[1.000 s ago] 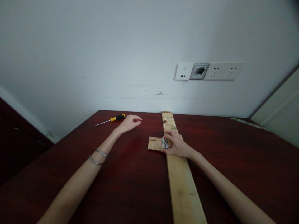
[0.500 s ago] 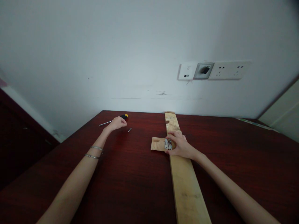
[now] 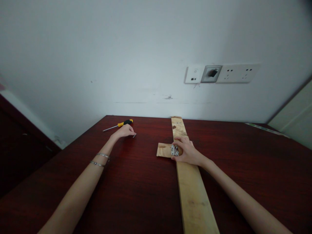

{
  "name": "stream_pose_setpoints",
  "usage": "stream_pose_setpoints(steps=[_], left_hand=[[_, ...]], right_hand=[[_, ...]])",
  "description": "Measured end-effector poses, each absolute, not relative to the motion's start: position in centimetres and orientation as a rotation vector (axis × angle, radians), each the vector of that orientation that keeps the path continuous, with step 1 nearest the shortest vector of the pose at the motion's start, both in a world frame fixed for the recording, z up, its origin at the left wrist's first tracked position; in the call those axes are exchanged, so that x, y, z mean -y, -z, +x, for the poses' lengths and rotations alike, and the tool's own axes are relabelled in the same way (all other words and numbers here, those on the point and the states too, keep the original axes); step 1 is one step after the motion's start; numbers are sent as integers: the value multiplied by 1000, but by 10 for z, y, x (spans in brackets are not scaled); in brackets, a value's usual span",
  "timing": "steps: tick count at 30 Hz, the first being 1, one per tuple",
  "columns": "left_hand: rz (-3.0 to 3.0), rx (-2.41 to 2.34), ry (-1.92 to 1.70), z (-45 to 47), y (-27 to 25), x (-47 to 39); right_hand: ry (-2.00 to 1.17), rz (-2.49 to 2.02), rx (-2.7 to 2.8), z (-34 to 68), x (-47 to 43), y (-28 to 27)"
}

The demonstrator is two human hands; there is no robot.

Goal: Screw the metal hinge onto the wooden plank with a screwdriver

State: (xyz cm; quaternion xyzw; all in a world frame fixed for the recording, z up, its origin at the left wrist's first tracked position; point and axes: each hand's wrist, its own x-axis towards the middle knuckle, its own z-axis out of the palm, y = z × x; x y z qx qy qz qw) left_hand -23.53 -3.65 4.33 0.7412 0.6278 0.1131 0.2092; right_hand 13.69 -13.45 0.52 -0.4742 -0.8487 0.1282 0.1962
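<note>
My left hand (image 3: 126, 130) is closed in a pinch, its fingertips at the upper end of a thin metal screw (image 3: 134, 135); its thread is too small to make out. Behind that hand lies a screwdriver (image 3: 121, 124) with a yellow and black handle. My right hand (image 3: 186, 150) grips a metal hinge (image 3: 174, 150) between thumb and fingers. Under the hinge are a short wooden piece (image 3: 163, 150), which sticks out to the left, and a long wooden board (image 3: 195, 198). The palm rests over the board and hides part of the joint.
The dark red table (image 3: 143, 195) meets a white wall (image 3: 122, 58) at the back. Sockets and switches (image 3: 235, 74) are set in the wall at right. A flat strip (image 3: 266, 130) lies along the table's far right edge.
My left hand has moved slightly right and toward me, from beside the screw to its end. More of the screwdriver's handle shows. My right hand stays on the hinge.
</note>
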Motion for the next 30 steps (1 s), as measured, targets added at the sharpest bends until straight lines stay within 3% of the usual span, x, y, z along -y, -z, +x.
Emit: stream_pose_setpoints(steps=[20, 30], left_hand=[[2096, -2005, -89, -214, -41, 41], [2177, -1923, -317, -202, -48, 48]], right_hand=[[-328, -1321, 2381, 137, 134, -5], [-309, -1312, 2369, 136, 136, -6]])
